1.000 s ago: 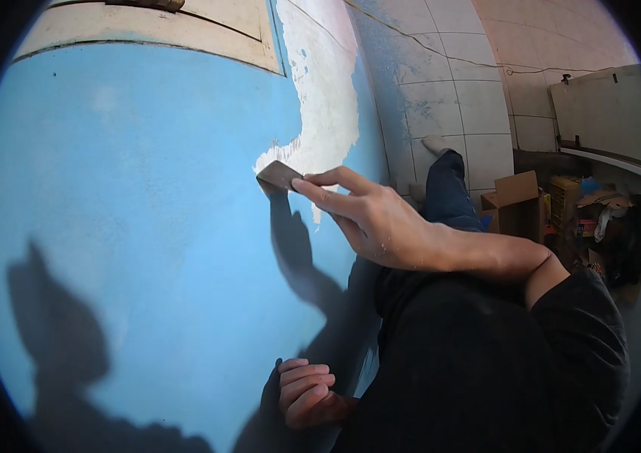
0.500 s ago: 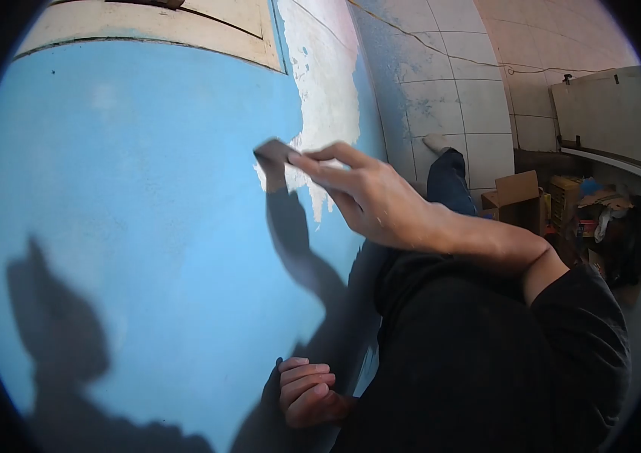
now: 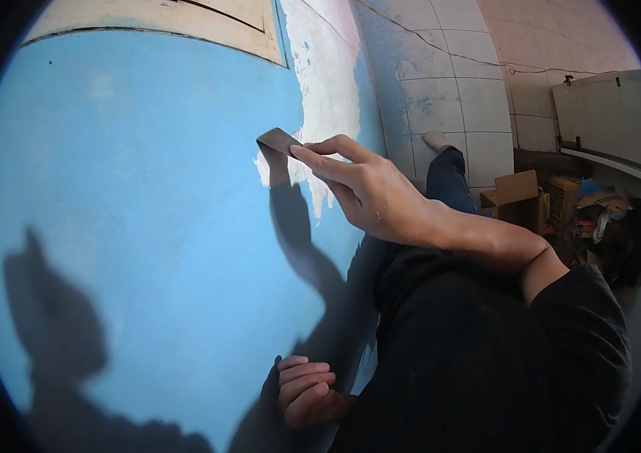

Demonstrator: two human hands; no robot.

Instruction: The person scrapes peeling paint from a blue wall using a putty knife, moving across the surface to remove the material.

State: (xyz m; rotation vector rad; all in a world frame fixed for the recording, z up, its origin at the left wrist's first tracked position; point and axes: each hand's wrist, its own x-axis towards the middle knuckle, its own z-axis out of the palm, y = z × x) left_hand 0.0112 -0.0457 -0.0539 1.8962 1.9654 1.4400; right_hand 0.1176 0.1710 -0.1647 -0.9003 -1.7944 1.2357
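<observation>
My right hand (image 3: 381, 192) pinches a flat, dark metal scraper blade (image 3: 279, 141) between thumb and fingers. The blade is tilted, its far corner right at the blue painted wall (image 3: 177, 181), by the left edge of a bare white patch (image 3: 328, 98) with ragged paint borders. Specks of pale dust dot the back of that hand and the forearm. Lower down, my left hand (image 3: 307, 391) is held close to the wall with its fingers curled in; nothing shows in it. Shadows of my arm and head fall across the blue paint.
A cream door or panel (image 3: 207, 23) is set in the wall at top left. Tiled flooring (image 3: 479, 106) with blue smudges and a thin cable lies beyond my foot (image 3: 435, 140). On the right are an open cardboard box (image 3: 516, 189), assorted clutter (image 3: 607, 211) and a pale board (image 3: 614, 113).
The scraper and my right hand have shifted slightly up and to the right, and the blade now looks sharp instead of blurred. My left hand has stayed nearly still.
</observation>
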